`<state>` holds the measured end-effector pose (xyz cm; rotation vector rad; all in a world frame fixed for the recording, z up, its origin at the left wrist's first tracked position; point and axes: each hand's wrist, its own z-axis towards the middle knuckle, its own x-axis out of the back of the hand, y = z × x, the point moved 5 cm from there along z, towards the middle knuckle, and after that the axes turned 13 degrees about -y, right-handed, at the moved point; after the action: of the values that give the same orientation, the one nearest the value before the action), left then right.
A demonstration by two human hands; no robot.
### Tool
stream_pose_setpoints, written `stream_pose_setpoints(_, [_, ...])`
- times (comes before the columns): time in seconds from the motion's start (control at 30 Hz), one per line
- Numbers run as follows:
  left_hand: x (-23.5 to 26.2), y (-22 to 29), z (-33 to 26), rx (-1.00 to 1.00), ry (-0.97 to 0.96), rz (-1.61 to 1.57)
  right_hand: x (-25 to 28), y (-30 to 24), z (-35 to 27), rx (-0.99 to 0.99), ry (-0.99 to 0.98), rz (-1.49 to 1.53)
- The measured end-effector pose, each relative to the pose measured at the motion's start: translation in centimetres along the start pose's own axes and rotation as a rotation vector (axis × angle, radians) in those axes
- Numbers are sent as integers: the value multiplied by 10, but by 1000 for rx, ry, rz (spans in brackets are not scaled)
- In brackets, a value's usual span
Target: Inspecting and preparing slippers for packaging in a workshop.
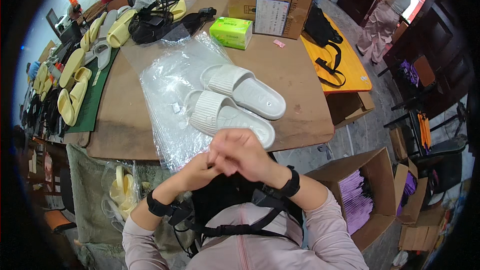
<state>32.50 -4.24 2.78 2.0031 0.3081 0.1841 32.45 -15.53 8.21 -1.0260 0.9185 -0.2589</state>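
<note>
Fumbling at the bag (165,95) edge: your left hand (200,170) and right hand (240,152) are curled together; grip unclear. Slippers (235,102) probably go in next, needing an open mouth.

Bright daylight, soft shadows, dark fisheye rim

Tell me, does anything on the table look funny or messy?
Not really. The two white slippers lie side by side on a crinkled clear plastic bag that hangs over the table edge. The left hand and right hand are pressed together just below them.
</note>
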Motion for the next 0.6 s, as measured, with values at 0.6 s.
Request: stream_pose_setpoints(0.6, [-81, -1, 48, -133, -238, -967, 73, -18, -1, 403, 171, 563])
